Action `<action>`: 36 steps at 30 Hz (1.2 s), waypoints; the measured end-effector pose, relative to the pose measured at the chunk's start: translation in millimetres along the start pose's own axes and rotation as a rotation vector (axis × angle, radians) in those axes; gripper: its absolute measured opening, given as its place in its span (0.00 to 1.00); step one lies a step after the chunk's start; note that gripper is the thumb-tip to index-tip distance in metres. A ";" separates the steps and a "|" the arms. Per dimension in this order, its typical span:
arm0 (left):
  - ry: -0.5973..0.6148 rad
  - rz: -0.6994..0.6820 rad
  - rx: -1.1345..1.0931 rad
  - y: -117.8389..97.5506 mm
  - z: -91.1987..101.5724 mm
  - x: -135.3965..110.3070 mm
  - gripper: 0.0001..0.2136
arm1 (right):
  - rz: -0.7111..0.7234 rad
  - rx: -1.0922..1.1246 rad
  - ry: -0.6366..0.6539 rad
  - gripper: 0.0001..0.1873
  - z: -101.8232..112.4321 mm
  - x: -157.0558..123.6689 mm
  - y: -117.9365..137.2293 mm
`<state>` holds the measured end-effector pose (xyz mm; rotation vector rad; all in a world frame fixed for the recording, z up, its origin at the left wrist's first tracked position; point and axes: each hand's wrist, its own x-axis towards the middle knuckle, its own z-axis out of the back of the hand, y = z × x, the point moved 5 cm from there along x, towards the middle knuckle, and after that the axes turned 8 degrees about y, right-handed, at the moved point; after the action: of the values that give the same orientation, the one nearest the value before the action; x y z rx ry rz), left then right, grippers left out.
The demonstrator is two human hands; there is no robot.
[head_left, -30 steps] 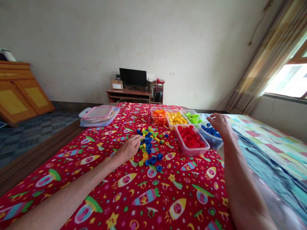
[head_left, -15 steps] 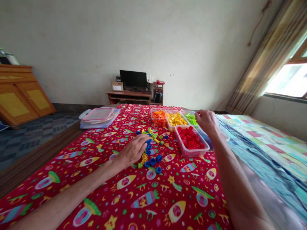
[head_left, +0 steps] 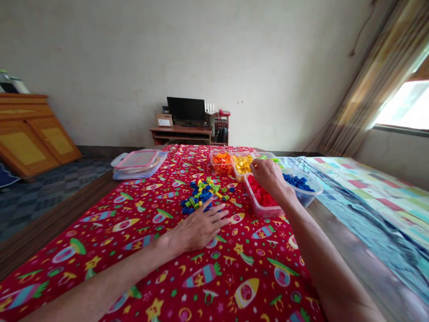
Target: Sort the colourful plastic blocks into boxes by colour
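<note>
My left hand (head_left: 205, 226) lies over the red patterned cloth with its fingers spread, at the near side of a loose pile of blue, green and yellow toy building blocks (head_left: 197, 193). Its fingers cover part of that pile. My right hand (head_left: 271, 175) is above the tub of red blocks (head_left: 259, 192), its fingertips pinched together beside the tub of yellow blocks (head_left: 243, 164). What the pinch holds, if anything, is too small to make out. Behind this hand the tub of green blocks (head_left: 275, 159) is partly hidden. A tub of blue blocks (head_left: 298, 182) stands to its right.
Left of the yellow tub is a tub of orange blocks (head_left: 221, 163). Stacked lids (head_left: 139, 162) lie at the table's far left. A bed (head_left: 365, 192) adjoins the right side. Beyond the table, a desk (head_left: 181, 132) carries a monitor (head_left: 186, 110).
My right hand has moved left from the green and blue tubs towards the yellow one. My left hand has come nearer and spread its fingers. Loose near blocks now sit closer to the pile.
</note>
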<state>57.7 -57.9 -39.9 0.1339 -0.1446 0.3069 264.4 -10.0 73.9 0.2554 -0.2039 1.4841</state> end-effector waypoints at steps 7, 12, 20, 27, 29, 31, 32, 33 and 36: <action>-0.134 0.330 -0.083 75.6 -5.6 -23.1 0.20 | 0.371 0.106 0.133 0.16 -44.9 -18.0 68.1; -0.367 0.681 -0.292 116.4 -9.2 -47.5 0.27 | 0.419 0.245 0.010 0.17 -87.4 -30.8 90.3; -0.358 0.738 -0.371 139.9 -35.8 -47.7 0.30 | 0.123 0.481 0.013 0.26 -141.0 -16.5 76.5; -0.314 0.796 -0.583 185.2 -36.0 10.0 0.28 | 0.125 0.545 0.108 0.27 -143.8 -8.4 73.9; -0.275 0.781 -0.671 188.7 -34.2 26.2 0.29 | 0.142 0.536 0.114 0.27 -144.3 -9.1 73.3; -0.197 0.664 -0.749 179.9 -32.7 42.2 0.30 | 0.190 0.532 0.061 0.25 -142.1 -9.2 72.5; -0.153 0.586 -0.772 172.0 -31.5 49.3 0.31 | 0.221 0.542 0.015 0.23 -139.9 -9.0 71.8; -0.110 0.511 -0.774 162.9 -29.8 55.2 0.31 | 0.252 0.562 -0.035 0.22 -137.7 -8.8 70.8; -0.006 0.388 -0.696 136.7 -21.8 63.9 0.30 | 0.298 0.698 -0.153 0.20 -132.4 -6.6 65.1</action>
<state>78.3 93.2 -36.0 -0.5900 -0.2764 0.6249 196.1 26.8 -51.7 0.9340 0.1728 1.7955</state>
